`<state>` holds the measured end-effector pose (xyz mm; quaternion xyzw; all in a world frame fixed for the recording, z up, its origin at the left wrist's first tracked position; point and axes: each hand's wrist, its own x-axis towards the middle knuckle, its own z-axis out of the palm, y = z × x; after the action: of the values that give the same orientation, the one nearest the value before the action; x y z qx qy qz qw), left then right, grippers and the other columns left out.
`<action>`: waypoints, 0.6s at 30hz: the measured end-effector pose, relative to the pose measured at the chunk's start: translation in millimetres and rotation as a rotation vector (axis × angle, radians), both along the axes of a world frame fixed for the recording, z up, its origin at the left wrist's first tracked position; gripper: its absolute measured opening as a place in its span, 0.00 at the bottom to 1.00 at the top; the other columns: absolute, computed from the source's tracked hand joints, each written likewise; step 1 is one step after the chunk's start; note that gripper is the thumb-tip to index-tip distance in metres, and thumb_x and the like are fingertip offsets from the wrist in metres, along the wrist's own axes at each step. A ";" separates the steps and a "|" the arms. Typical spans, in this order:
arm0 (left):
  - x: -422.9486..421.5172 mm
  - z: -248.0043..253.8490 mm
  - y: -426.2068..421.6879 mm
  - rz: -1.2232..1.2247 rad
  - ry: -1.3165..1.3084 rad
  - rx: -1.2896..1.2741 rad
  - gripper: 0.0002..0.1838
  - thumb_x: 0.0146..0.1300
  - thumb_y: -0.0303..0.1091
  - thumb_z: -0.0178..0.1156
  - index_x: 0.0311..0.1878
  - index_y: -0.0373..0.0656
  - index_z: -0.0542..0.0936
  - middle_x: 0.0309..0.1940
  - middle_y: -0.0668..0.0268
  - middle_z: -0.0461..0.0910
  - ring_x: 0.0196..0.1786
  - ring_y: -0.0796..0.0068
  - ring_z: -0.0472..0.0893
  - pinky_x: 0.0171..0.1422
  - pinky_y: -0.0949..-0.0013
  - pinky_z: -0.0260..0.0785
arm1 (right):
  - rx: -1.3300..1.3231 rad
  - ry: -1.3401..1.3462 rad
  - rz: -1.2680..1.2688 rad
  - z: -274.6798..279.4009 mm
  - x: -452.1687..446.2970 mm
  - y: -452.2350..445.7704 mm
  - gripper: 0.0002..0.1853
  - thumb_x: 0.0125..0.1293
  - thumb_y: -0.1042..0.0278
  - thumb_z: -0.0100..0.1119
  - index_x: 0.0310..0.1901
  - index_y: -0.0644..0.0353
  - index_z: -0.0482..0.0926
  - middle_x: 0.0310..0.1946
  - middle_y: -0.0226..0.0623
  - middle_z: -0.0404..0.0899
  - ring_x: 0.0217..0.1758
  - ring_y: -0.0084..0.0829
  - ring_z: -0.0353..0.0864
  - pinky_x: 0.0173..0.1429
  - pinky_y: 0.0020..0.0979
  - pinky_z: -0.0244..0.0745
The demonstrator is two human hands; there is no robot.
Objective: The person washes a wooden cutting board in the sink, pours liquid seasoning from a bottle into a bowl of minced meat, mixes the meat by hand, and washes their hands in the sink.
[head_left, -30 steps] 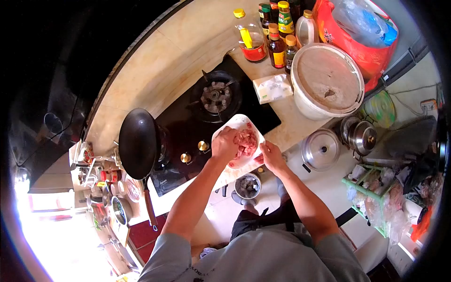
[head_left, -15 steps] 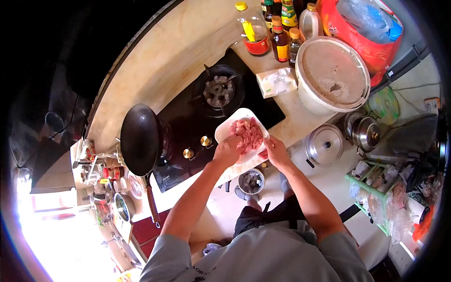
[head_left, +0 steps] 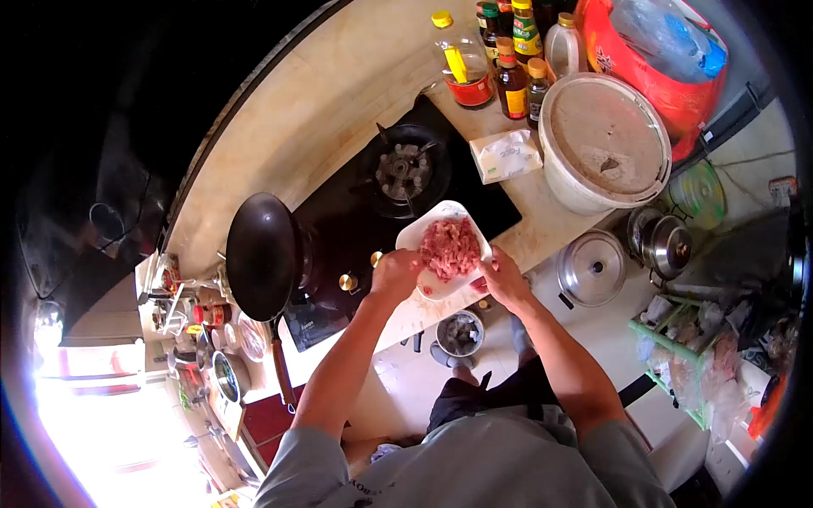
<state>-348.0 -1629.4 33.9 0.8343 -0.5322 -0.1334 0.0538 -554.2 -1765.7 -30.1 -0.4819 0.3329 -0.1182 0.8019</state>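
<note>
A white dish (head_left: 440, 212) with rounded corners holds a heap of minced meat (head_left: 450, 248) above the front of the black gas stove (head_left: 330, 237). My left hand (head_left: 396, 273) is closed at the dish's left rim, its fingertips partly hidden. On the opposite rim, my right hand (head_left: 506, 278) grips the dish, its thumb near the edge. Something small and red (head_left: 480, 284) shows beside the dish under my right hand; I cannot make out what it is. Left of the dish, a black wok (head_left: 262, 254) sits on the stove's left side.
A burner (head_left: 402, 169) lies beyond the dish. Tissues (head_left: 506, 156), a large lidded bucket (head_left: 603, 140) and several bottles (head_left: 511, 80) stand at the back right. On the floor are a pot (head_left: 460, 332) near my feet and a lidded pan (head_left: 593, 267).
My left hand has drawn back from over the meat to the dish's left rim. More of the meat shows now. The whole view has shifted slightly.
</note>
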 end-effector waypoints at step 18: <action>-63.3 -18.7 9.3 0.004 0.166 -0.360 0.30 0.67 0.35 0.59 0.73 0.46 0.70 0.73 0.52 0.66 0.77 0.52 0.63 0.80 0.55 0.56 | 0.082 -0.005 0.014 27.4 -17.0 25.4 0.18 0.70 0.75 0.54 0.60 0.64 0.69 0.49 0.43 0.81 0.43 0.36 0.87 0.36 0.31 0.89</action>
<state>-411.3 -1620.1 15.2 0.7984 -0.5395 -0.1043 0.2462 -571.2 -1740.3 -2.7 -0.4507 0.3321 -0.1003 0.8225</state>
